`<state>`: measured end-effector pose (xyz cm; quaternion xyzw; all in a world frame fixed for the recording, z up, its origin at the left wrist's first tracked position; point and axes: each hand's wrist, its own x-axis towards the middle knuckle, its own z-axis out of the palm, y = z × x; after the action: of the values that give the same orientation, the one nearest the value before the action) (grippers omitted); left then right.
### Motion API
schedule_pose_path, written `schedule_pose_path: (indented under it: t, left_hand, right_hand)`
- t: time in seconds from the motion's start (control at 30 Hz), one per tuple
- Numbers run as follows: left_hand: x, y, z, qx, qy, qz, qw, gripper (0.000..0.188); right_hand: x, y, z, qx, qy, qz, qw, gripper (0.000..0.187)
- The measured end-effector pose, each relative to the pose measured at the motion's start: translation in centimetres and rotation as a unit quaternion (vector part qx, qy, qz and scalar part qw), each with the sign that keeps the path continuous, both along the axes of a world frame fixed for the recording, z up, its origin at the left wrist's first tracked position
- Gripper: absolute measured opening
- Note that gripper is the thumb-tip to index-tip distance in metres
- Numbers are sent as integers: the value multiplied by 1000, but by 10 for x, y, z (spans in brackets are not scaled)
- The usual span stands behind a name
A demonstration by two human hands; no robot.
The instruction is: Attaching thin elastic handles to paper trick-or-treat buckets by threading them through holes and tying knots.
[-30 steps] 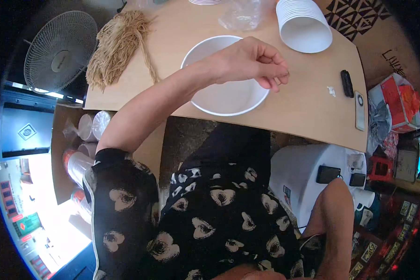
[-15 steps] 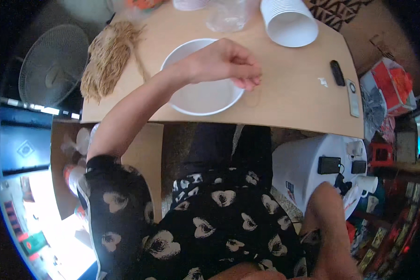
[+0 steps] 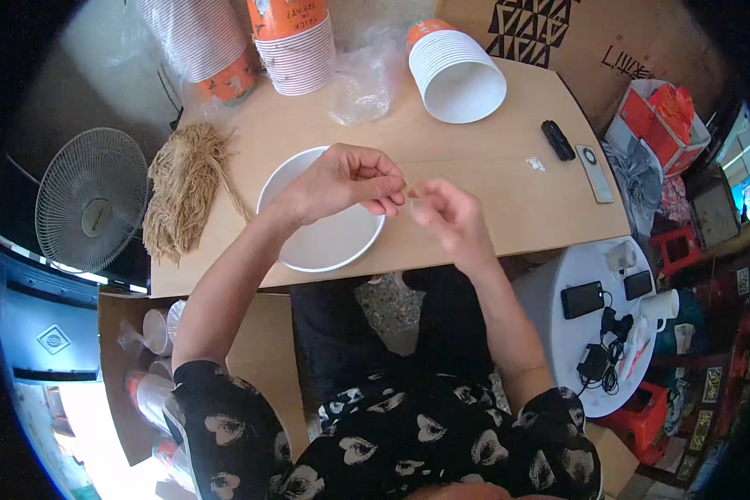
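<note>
My left hand [image 3: 342,185] is held over a white round paper tub [image 3: 329,260], thumb and fingers pinched together. Close by on its right, my right hand [image 3: 454,218] also pinches, its fingertips almost touching those of the left. Whatever lies between the fingertips is too small to make out. The tub stands upright near the table's front edge, partly hidden by my left hand and wrist. To its left lies a bundle of tan twine cords [image 3: 183,196], one strand trailing toward the tub.
Behind stand upside-down stacks of orange-and-white paper tubs [image 3: 296,52], a clear plastic bag [image 3: 367,87] and a tipped stack of tubs [image 3: 462,87]. A black object [image 3: 557,140] and a grey remote-like piece [image 3: 594,173] lie right. A fan [image 3: 96,204] stands left; a white stool [image 3: 550,292] holds chargers.
My right hand has come up from the lower right to meet my left hand over the table. The view has shifted, showing more of the table's far side.
</note>
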<state>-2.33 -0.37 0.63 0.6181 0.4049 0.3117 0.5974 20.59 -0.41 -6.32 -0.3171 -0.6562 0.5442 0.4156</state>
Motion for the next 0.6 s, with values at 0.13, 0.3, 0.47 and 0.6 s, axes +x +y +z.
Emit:
schedule_pose_path:
  t: [0.13, 0.3, 0.47, 0.6]
  left_hand:
    - [-4, -1, 2, -15, 2, 22, 1000, 19]
    - [-1, -3, 3, -27, -5, 32, 999, 20]
    - [4, 2, 4, -22, -4, 24, 999, 20]
    - [4, 5, 3, -11, -4, 15, 1000, 19]
  right_hand:
    - [7, 1, 21, 19, 33, -46, 998, 29]
    - [1, 0, 32, 149, -13, -130, 980, 29]
    - [0, 0, 36, 177, -62, -117, 975, 27]
    - [1, 12, 37, 101, -127, -51, 985, 26]
